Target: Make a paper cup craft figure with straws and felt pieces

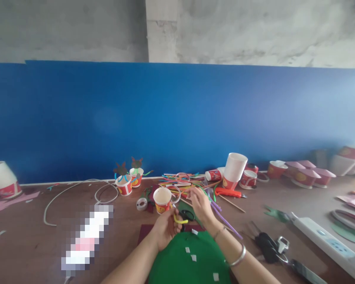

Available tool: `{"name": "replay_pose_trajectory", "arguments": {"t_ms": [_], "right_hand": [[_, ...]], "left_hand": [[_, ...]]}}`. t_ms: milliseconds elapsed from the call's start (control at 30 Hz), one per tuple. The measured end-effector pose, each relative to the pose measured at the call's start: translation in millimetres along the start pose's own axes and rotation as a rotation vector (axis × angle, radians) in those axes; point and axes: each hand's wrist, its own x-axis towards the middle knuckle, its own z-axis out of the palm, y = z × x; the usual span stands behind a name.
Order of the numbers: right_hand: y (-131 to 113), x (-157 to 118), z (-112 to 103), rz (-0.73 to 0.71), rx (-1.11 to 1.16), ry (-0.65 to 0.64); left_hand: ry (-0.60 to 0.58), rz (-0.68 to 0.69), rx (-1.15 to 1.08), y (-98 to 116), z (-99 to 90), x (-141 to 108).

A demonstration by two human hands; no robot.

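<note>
My left hand (166, 227) is closed on a short bent yellow pipe cleaner (182, 221), just in front of a red-and-white paper cup (162, 197). My right hand (200, 204), loosely bent with its fingers apart, is over the near side of a heap of coloured pipe cleaners (177, 180); I see nothing held in it. Black-handled scissors (187, 215) lie between the two hands. Under my forearms is a green sheet (177, 256) with several small white pieces of tape on it.
Two cups with dark cutout heads (124, 185) and a tape roll (141, 204) stand left. At right are stacked cups (234, 169), an orange utility knife (228, 192), keys (268, 246) and a power strip (322, 240). A blue wall panel (177, 118) closes the back.
</note>
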Motion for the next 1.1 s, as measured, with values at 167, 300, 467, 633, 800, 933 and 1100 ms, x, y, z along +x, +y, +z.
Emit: {"name": "replay_pose_trajectory", "arguments": {"t_ms": [167, 300, 467, 633, 800, 933, 1100], "right_hand": [[37, 5, 4, 0.076, -0.412, -0.258], [36, 1, 10, 0.07, -0.541, -0.289], [38, 4, 9, 0.039, -0.436, -0.207], [32, 11, 1, -0.083, 0.097, 0.238], [13, 26, -15, 0.371, 0.852, 0.382], [4, 28, -21, 0.621, 1.118, 0.046], [-4, 15, -8, 0.77, 1.068, -0.408]], "left_hand": [[-0.088, -0.029, 0.032, -1, -0.4, 1], [-0.13, -0.011, 0.072, -4, -1.2, 0], [-0.146, 0.006, 0.131, -6, -1.6, 1], [-0.169, 0.035, 0.142, -8, -1.6, 4], [-0.225, 0.081, 0.153, -8, -2.0, 5], [-0.228, 0.074, 0.154, -6, -2.3, 3], [-0.187, 0.064, 0.166, -8, -3.0, 4]]}}
